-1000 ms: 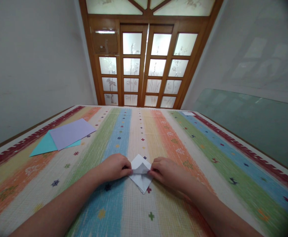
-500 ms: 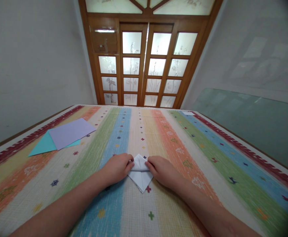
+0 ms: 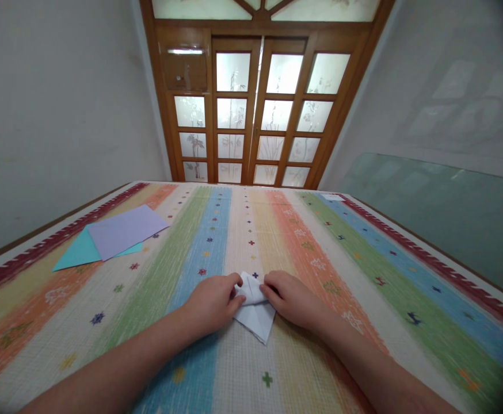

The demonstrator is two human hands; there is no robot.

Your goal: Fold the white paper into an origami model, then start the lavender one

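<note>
A small folded sheet of white paper [image 3: 255, 319] lies on the striped tablecloth, between my two hands. Its layers form a kite-like shape with a point toward me and a folded band across the upper part. My left hand [image 3: 217, 300] pinches the paper's left side, thumb on top of the fold. At the right edge, my right hand [image 3: 289, 296] grips the fold between thumb and curled fingers. Parts of both side corners are hidden under the fingers.
To the left, a lilac sheet of paper [image 3: 126, 230] overlaps a turquoise sheet [image 3: 76, 253]. The striped tablecloth [image 3: 156, 287] covers the table up to wooden glass-paned doors [image 3: 255, 115]. A greenish glass panel [image 3: 433, 213] leans along the right wall.
The white paper has turned slightly, its near point now further right. My left hand has moved right, its thumb further onto the fold. The view has shifted a little.
</note>
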